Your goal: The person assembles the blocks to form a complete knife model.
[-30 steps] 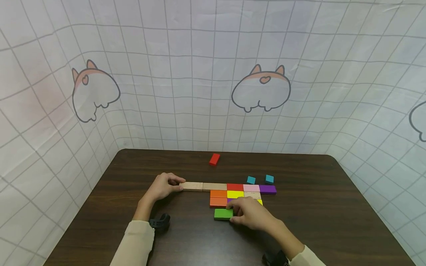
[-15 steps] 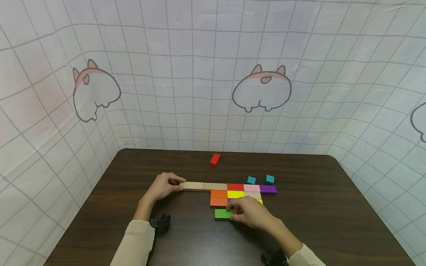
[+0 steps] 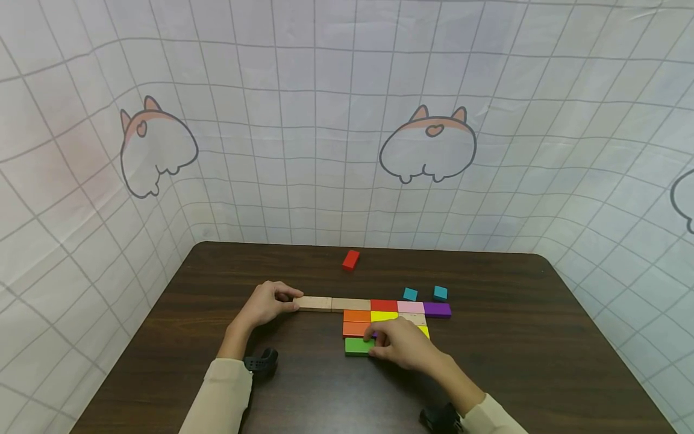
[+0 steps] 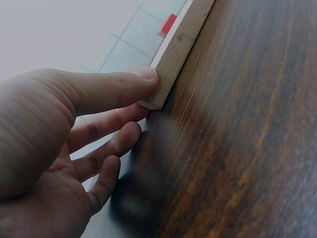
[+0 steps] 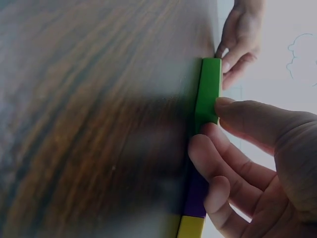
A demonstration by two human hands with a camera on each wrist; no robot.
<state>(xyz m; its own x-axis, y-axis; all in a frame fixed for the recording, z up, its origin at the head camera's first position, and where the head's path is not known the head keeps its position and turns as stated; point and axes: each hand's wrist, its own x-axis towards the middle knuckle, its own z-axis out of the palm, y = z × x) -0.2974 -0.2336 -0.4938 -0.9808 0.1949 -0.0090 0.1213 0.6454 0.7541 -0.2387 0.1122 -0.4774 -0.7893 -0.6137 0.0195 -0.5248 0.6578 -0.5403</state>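
Observation:
My left hand [image 3: 265, 304] pinches the left end of a plain wooden block [image 3: 314, 304] between thumb and fingers. In the left wrist view, the thumb lies on that block's side and the other fingers are loosely bent. With thumb and fingertips, my right hand [image 3: 403, 346] holds the right end of a green block [image 3: 358, 346]. The green block lies flat just in front of an orange block [image 3: 355, 330]. Beyond the wooden block, a second wooden block [image 3: 350, 304], a red block [image 3: 384, 305], a pink block [image 3: 410, 307] and a purple block [image 3: 437, 310] continue the row.
Another orange block [image 3: 356, 316], a yellow block [image 3: 384, 316] and a wooden block [image 3: 413, 319] sit against the row; my right hand partly hides blocks there. Two blue blocks [image 3: 410, 294] and a loose red block [image 3: 350, 260] lie farther back. A gridded curtain [image 3: 325, 150] surrounds the table.
My right hand has slid the green block slightly left and away from me, narrowing the gap to the orange block. My left hand stays on the wooden block.

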